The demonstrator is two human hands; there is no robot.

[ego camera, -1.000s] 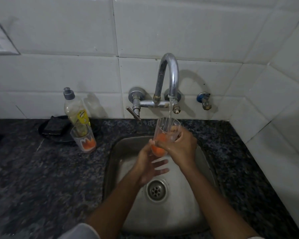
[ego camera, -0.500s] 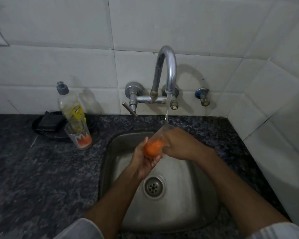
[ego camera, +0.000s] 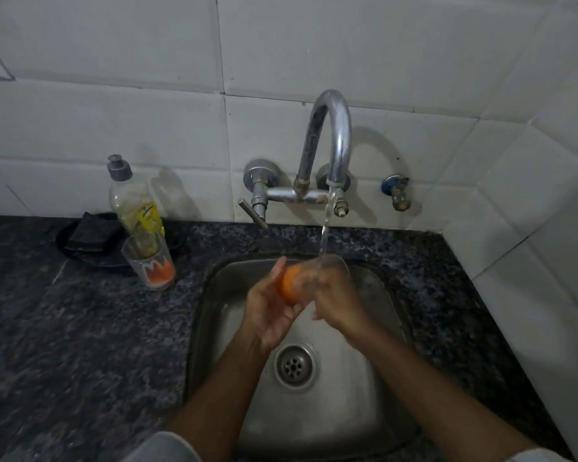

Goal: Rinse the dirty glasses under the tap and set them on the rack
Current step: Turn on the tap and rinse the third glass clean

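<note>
glass in hand (ego camera: 309, 278): tilted on its side under the tap (ego camera: 331, 141) stream, over the sink (ego camera: 374, 411), orange base leftward
left hand (ego camera: 267, 308): fingers gripping the base
right hand (ego camera: 334, 301): fingers wrapped round the rim end
progress: first glass mid-rinse, judged
left: second glass (ego camera: 151, 261) waits on tabletop (ego camera: 64, 345); rack not in view
writing: yellow label on soap bottle (ego camera: 134, 198), unreadable
</note>
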